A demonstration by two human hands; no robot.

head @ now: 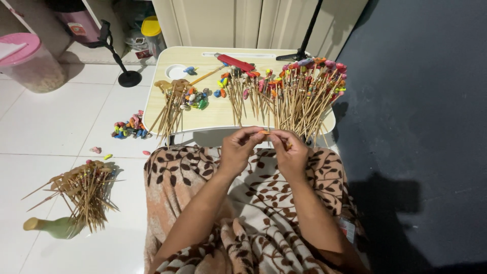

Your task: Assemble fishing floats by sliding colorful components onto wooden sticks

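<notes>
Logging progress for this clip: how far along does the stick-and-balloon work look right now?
Well along, it seems. A big fan of sticks with coloured balloons covers the small table, and another bundle lies on the floor. In hand: the left hand and right hand pinch one small orange piece between them. Left: bare sticks on the table and loose balloons on the floor.

Stick piles [299, 96] crowd table [213, 117]; front-centre strip free.

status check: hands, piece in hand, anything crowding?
Left hand and right hand pinch one small orange piece together. Held above lap, off the tray table. Stick bundle close ahead, not touching.
</notes>
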